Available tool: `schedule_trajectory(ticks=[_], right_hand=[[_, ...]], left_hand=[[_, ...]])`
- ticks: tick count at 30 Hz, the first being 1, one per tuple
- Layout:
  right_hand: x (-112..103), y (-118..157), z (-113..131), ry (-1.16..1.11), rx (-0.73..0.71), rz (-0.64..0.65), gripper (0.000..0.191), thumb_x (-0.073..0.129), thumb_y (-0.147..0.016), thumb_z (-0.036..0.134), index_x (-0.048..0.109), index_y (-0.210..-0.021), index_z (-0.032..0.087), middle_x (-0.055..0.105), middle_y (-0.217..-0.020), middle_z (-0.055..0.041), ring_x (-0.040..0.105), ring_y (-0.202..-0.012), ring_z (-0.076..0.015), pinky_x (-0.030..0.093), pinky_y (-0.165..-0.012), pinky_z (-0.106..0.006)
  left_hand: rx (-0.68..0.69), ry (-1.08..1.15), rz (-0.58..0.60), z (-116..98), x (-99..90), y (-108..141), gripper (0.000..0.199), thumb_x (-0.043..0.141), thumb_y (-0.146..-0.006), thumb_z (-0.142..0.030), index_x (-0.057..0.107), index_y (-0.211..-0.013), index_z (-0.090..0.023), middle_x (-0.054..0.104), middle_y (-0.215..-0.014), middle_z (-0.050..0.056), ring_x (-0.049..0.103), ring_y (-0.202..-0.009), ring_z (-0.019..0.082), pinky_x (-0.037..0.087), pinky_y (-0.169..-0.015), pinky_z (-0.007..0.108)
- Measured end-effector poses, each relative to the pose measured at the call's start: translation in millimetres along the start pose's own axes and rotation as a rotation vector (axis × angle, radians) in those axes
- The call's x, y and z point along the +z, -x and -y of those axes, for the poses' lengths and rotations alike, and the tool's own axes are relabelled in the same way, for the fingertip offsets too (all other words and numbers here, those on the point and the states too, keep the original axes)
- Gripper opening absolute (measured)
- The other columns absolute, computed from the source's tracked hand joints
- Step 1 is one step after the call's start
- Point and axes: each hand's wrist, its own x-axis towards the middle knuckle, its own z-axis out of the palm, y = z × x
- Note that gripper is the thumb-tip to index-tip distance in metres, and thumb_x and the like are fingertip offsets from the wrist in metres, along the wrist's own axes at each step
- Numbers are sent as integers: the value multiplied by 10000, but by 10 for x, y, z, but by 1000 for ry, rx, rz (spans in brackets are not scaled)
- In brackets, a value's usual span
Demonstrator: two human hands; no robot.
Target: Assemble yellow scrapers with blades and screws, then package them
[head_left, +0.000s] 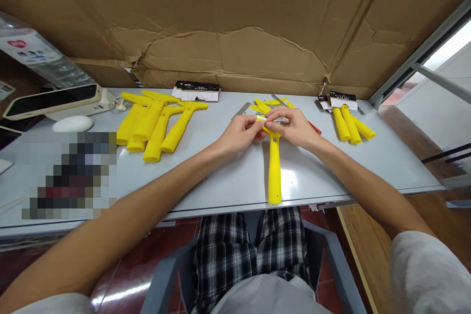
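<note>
A yellow T-shaped handle point(274, 171) points toward me, its round end near the table's front edge. My left hand point(241, 133) is closed on the left side of its head, and my right hand point(289, 126) is closed on the right side. Between my fingertips lies a small white piece point(261, 118) on the head. Just beyond my hands are small yellow parts point(262, 105), a metal blade point(242, 109) and a red-handled tool point(315, 128), partly hidden by my right hand.
Several yellow handles point(158, 127) lie at the left, more yellow handles point(349, 125) at the right. White-and-black boxes point(196, 92) stand by the cardboard wall point(235, 19). A phone point(51, 100), a white mouse point(72, 123) and a bottle pack point(40, 54) are far left.
</note>
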Motion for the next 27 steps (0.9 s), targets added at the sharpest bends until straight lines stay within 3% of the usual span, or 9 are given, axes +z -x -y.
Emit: schedule_trajectory(ticks=[4, 10, 15, 18, 22, 27], right_hand=[[-16, -6, -15, -29, 17, 36, 166, 799, -928, 384, 833, -948, 222, 775, -1175, -82, 683, -1178, -255, 523, -905, -379], [-38, -16, 12, -266, 188, 82, 272, 907, -813, 391, 743, -942, 218, 755, -957, -36, 682, -898, -187, 545, -817, -336], [-165, -64, 57, -420, 368, -35, 242, 874, -825, 333, 723, -972, 214, 768, -1043, -71, 724, -936, -205, 575, -684, -294], [-263, -86, 56, -403, 487, 14, 353, 886, -859, 469, 740, -1018, 190, 787, -1111, -142, 761, -828, -236, 588, -563, -318], [-341, -103, 14, -397, 605, 98, 507, 847, -888, 638, 732, -1042, 168, 811, -954, -168, 698, -573, -204, 495, -414, -313], [-345, -112, -60, -423, 571, 173, 403, 824, -926, 557, 741, -911, 163, 801, -847, -147, 641, -517, -162, 394, -370, -288]], left_hand=[[10, -45, 6, 6, 8, 2, 293, 735, -990, -420, 781, -873, -155, 774, -810, 88, 717, -769, 192, 598, -779, 322], [29, -50, -7, -27, 11, 15, 253, 727, -990, -356, 734, -820, -169, 781, -826, 86, 739, -789, 200, 610, -795, 329], [8, 4, -29, -51, -6, 4, 209, 677, -1022, -276, 774, -891, -145, 784, -840, 88, 737, -786, 186, 611, -808, 320], [-7, 53, -90, -33, -62, -61, 191, 682, -1017, -261, 776, -899, -142, 781, -829, 81, 728, -775, 178, 609, -809, 315], [-1, 115, -155, -9, -160, -147, 206, 668, -1022, -252, 747, -863, -147, 778, -827, 77, 730, -794, 176, 613, -821, 314], [22, 122, -149, -9, -215, -165, 240, 643, -1034, -232, 713, -817, -157, 769, -817, 73, 726, -792, 172, 621, -827, 316]])
